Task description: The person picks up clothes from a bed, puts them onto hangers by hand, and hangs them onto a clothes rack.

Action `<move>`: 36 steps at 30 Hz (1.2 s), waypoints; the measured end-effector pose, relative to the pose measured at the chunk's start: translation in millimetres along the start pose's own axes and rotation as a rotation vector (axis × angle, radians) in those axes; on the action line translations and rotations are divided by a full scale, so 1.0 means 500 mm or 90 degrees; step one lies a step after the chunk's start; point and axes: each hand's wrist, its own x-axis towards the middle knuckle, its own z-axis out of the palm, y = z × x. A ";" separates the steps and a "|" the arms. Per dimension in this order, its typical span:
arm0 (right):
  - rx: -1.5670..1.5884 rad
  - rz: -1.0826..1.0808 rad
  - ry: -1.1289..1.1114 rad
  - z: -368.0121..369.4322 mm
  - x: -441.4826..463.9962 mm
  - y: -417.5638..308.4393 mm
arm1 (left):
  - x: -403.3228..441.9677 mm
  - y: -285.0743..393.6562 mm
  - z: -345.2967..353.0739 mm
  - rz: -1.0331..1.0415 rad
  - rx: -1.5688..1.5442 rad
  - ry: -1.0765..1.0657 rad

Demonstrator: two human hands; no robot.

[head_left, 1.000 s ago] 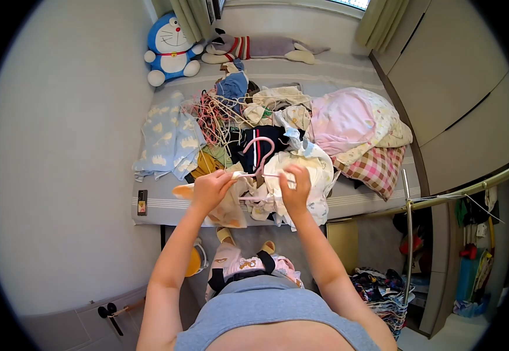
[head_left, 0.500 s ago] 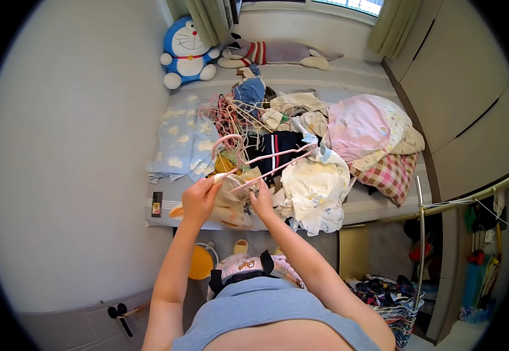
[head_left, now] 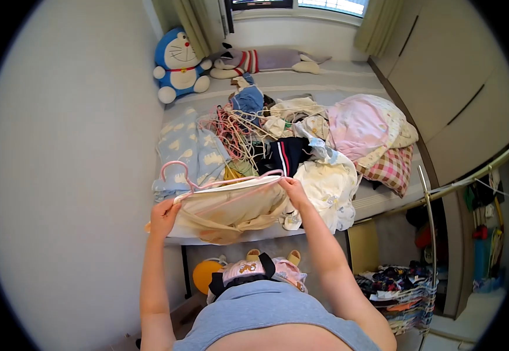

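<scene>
A cream and tan garment (head_left: 231,212) is stretched between my hands above the bed's front edge. My left hand (head_left: 165,216) is closed on its left end. My right hand (head_left: 293,192) pinches the edge at its right end, by the tip of a pink hanger (head_left: 178,165). The hanger lies inside the garment's opening, its hook standing up near my left hand. Beyond are a tangle of pink and white hangers (head_left: 240,131), a navy garment with a red and white stripe (head_left: 285,155) and a white printed garment (head_left: 327,187).
On the bed (head_left: 348,79) lie a blue blanket (head_left: 187,146), a pink cloth (head_left: 356,126), a checked pillow (head_left: 392,169) and two plush toys at the back. A metal rail (head_left: 430,222) and hung clothes (head_left: 400,292) stand right. An orange-topped bucket (head_left: 206,276) is on the floor.
My hands have moved apart, spreading the garment. The pink hanger has gone from above the cloth into its opening. The view has shifted slightly.
</scene>
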 end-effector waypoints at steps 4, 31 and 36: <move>-0.115 0.004 0.042 -0.020 -0.042 -0.071 | 0.030 -0.030 0.005 0.057 0.001 -0.042; -0.780 -0.490 0.329 0.029 -0.385 -0.261 | 0.085 0.252 0.348 0.525 -0.109 -0.196; -0.646 -0.298 0.220 -0.095 -0.496 -0.269 | 0.065 0.334 0.411 0.539 -0.149 -0.045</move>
